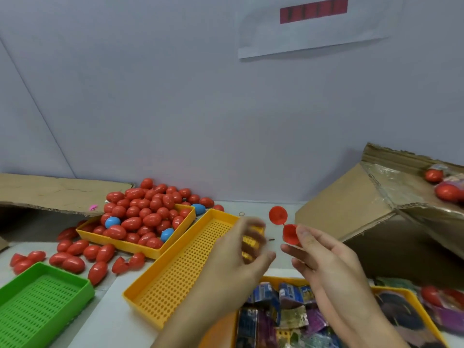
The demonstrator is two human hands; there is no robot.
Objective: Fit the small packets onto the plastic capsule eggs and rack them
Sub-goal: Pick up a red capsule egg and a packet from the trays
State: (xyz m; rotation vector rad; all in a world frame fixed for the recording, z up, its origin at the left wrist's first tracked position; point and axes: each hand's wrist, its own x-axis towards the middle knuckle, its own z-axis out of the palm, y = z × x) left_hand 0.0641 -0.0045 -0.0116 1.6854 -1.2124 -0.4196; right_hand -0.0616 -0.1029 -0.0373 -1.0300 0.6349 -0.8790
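Note:
My right hand (324, 257) pinches an opened red capsule egg (288, 232); its hinged lid (278, 215) stands up above the lower half. My left hand (241, 254) is motion-blurred just left of it, fingers curled round something yellow that I cannot make out. Small foil packets (283, 310) fill a yellow tray (411, 297) under my wrists. A long perforated yellow tray (180, 272) lies below my left hand with nothing in it. Another yellow tray (120, 243) behind it is heaped with several red eggs (140, 214) and a few blue ones.
Loose red eggs (67, 257) are scattered on the table at left. A green perforated tray (42, 307) sits at the near left corner. A tilted cardboard box (371, 204) at right holds several wrapped eggs (447, 190). Flat cardboard (50, 194) lies at the far left.

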